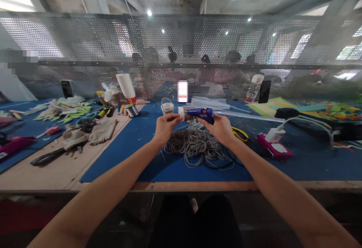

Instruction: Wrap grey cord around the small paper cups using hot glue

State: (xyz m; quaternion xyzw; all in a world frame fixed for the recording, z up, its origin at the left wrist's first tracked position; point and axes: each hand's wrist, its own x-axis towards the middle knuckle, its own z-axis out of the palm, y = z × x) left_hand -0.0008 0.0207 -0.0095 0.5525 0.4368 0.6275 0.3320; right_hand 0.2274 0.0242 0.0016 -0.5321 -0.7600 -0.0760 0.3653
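Note:
My left hand pinches a small white cup-like piece at its lower left side. My right hand is wrapped round a blue glue gun, whose front end points left at the piece. A clear glue stick runs out of the gun's back to the right. Below both hands lies a tangled heap of grey cord on the blue mat. Just behind my left hand stands a small white cup with a handle.
Stacked paper cups, gloves and scissors are at the left. A magenta box with a white plug, yellow-handled pliers and coloured sheets lie at the right. A perforated metal screen spans the back.

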